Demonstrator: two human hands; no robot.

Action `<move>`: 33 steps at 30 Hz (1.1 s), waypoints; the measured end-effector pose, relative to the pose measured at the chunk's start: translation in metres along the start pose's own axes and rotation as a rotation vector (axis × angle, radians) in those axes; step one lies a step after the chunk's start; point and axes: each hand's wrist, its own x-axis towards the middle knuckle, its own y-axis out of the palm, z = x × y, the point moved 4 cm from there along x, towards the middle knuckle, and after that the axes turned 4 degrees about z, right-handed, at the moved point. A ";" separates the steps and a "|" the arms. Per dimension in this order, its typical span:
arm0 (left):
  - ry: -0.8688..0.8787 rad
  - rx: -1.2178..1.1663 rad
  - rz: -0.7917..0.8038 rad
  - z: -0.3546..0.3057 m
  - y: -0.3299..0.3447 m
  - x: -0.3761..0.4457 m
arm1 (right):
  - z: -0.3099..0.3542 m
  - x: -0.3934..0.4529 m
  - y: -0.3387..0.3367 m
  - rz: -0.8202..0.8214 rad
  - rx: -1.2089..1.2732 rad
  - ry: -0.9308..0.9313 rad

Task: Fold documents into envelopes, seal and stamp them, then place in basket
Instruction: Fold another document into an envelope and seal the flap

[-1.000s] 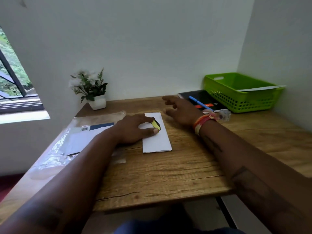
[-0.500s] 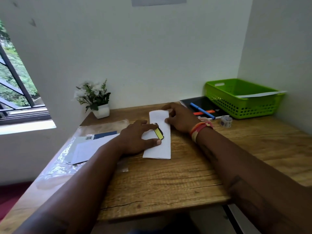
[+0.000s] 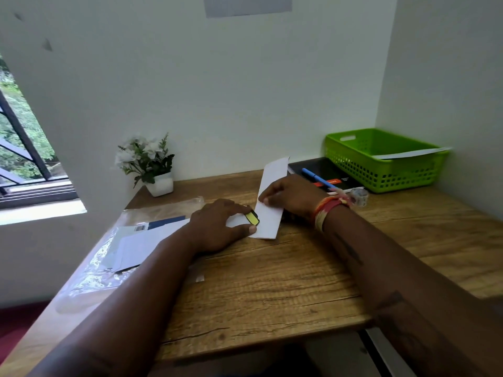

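A white envelope [image 3: 269, 221] lies in the middle of the wooden desk [image 3: 272, 289], its far end tilted up off the wood. My right hand [image 3: 291, 197] grips that envelope from the right, fingers curled over its edge. My left hand [image 3: 217, 227] presses on the envelope's left part and holds a small yellow and black stamp [image 3: 252, 217] between thumb and fingers. A green plastic basket [image 3: 381, 164] stands at the back right with a white sheet [image 3: 413, 153] resting across its rim.
A clear plastic pack of envelopes [image 3: 136, 240] lies at the left. A potted white flower [image 3: 152, 164] stands by the wall. A black notebook [image 3: 324, 172] carries a blue pen [image 3: 315, 176]; a tape roll [image 3: 359, 195] sits beside it.
My right hand came in from beside the envelope, took hold of it and lifted its far end. My left hand stayed on the envelope with the stamp. The view tilted upward.
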 end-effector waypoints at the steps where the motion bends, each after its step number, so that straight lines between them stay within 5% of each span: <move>1: 0.001 -0.011 -0.019 0.000 -0.001 0.000 | -0.002 0.002 -0.005 -0.099 0.022 0.005; 4: -0.005 -0.017 -0.044 0.000 -0.002 -0.001 | -0.007 0.003 -0.030 -0.448 0.044 -0.041; 7: 0.005 -0.022 -0.049 0.001 -0.002 0.000 | -0.009 -0.001 -0.045 -0.600 0.198 -0.098; 12: -0.033 0.111 0.047 0.003 0.003 0.003 | -0.008 0.002 -0.028 -0.517 0.234 -0.111; 33: -0.024 0.032 -0.014 0.003 -0.003 0.002 | -0.007 0.001 -0.013 -0.392 0.026 0.031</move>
